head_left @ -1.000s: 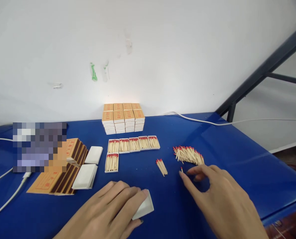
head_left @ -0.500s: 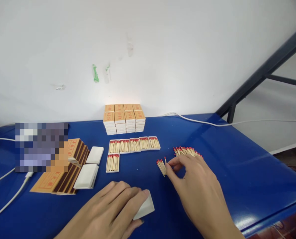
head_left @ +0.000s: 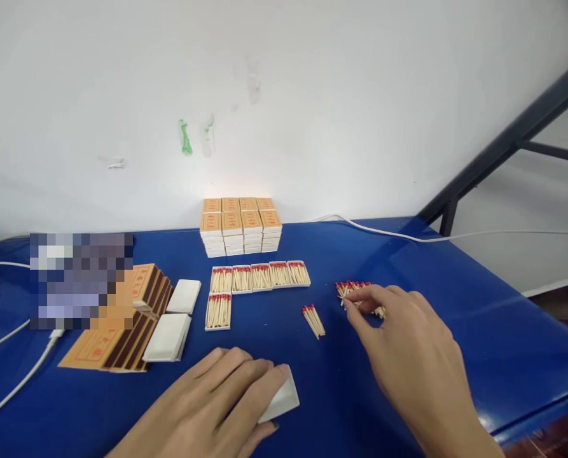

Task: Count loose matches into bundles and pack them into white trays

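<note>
My left hand (head_left: 221, 407) is closed on a white empty matchbox tray (head_left: 282, 399) at the front of the blue table. My right hand (head_left: 408, 350) has its thumb and forefinger together at the left side of the loose match pile (head_left: 353, 289); whether a match is between them is hard to tell. A small bundle of matches (head_left: 313, 320) lies between the hands, heads pointing away. Behind it, several filled trays (head_left: 261, 278) form a row, with one more filled tray (head_left: 218, 312) in front of the row's left end.
Closed matchboxes (head_left: 240, 224) are stacked by the wall. On the left are white trays (head_left: 166, 337), orange box sleeves (head_left: 143, 289), a blurred-out object (head_left: 81, 273) and white cables (head_left: 28, 397). Another cable (head_left: 398, 236) crosses the back right.
My right hand has moved right, from the small bundle to the loose pile. The match it held at the bundle now lies with the others. My left hand keeps its hold on the tray.
</note>
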Demonstrator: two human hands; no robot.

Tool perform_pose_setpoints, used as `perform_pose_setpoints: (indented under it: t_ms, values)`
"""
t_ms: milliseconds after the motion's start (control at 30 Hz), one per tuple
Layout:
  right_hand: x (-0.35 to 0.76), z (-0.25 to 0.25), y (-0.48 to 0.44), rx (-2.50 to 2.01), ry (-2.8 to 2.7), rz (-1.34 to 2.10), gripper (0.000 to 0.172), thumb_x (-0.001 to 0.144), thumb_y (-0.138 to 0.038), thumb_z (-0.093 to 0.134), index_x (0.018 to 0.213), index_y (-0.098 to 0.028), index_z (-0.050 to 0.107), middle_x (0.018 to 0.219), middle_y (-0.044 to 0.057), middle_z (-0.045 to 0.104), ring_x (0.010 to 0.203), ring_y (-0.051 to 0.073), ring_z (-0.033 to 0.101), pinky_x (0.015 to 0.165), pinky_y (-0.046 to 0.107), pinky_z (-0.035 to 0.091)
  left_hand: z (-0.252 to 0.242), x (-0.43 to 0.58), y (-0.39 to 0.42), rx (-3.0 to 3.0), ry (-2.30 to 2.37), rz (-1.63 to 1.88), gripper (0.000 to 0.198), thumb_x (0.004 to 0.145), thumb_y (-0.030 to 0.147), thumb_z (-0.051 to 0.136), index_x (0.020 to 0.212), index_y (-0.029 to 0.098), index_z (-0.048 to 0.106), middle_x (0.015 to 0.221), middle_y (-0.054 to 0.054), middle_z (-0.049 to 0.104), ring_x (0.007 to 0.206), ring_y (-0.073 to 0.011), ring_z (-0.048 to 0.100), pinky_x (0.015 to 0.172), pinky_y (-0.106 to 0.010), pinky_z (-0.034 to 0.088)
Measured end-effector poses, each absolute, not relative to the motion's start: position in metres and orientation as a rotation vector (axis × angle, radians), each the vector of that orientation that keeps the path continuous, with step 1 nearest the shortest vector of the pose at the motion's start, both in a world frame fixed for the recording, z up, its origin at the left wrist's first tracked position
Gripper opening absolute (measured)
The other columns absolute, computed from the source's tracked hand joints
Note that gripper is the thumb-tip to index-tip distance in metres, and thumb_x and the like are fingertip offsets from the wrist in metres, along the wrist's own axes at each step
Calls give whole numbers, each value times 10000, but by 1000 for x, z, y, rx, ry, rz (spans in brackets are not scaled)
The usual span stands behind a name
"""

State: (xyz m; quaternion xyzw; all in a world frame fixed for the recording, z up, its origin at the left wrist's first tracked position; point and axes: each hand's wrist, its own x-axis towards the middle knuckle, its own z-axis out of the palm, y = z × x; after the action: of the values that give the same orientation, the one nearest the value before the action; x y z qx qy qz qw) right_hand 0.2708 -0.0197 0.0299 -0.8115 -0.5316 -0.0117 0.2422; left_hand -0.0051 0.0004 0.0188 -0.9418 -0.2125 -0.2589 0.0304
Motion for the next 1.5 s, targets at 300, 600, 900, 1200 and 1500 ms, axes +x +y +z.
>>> perform_pose_setpoints:
  t_ms: [300, 600, 900, 1200, 1500]
  values:
    - [273, 25, -17, -2340, -1483, -174, 258, 994, -474, 641, 856, -285, 748, 938, 81, 734, 990, 342, 596, 581, 342, 302, 18, -9, 1, -2885, -635, -780, 345, 1234, 319, 386, 1377, 176, 665, 1197, 3, 839, 1022, -196, 807, 947, -354, 593]
    - [280, 19, -21, -2311, -1560, -290, 254, 1045, -429, 556, 998, -264, 742, 993, 104, 703, 963, 317, 567, 560, 323, 313, 19, -7, 1, -2890, -634, -793, 349, 1234, 324, 378, 1362, 172, 665, 1171, 4, 840, 973, -206, 811, 917, -384, 593]
    - [282, 20, -20, -2328, -1577, -235, 201, 985, -390, 572, 933, -276, 729, 980, 88, 692, 989, 311, 574, 543, 312, 331, 16, -10, 2, -2883, -629, -796, 352, 1235, 312, 373, 1368, 170, 666, 1175, 9, 837, 982, -208, 807, 933, -389, 583]
    - [290, 32, -38, -2409, -1534, 197, 294, 915, -598, 637, 843, -340, 760, 934, 38, 732, 943, 290, 677, 671, 386, 466, 18, -6, 2, -2880, -640, -801, 364, 1240, 318, 352, 1354, 176, 667, 1162, 12, 841, 971, -201, 804, 916, -371, 576]
    - [261, 40, -35, -2255, -1550, 370, 290, 952, -591, 644, 848, -345, 757, 975, -16, 762, 896, 224, 695, 773, 373, 498, 18, -8, 2, -2909, -624, -801, 340, 1232, 302, 380, 1371, 153, 653, 1182, -14, 834, 1001, -206, 800, 921, -367, 584]
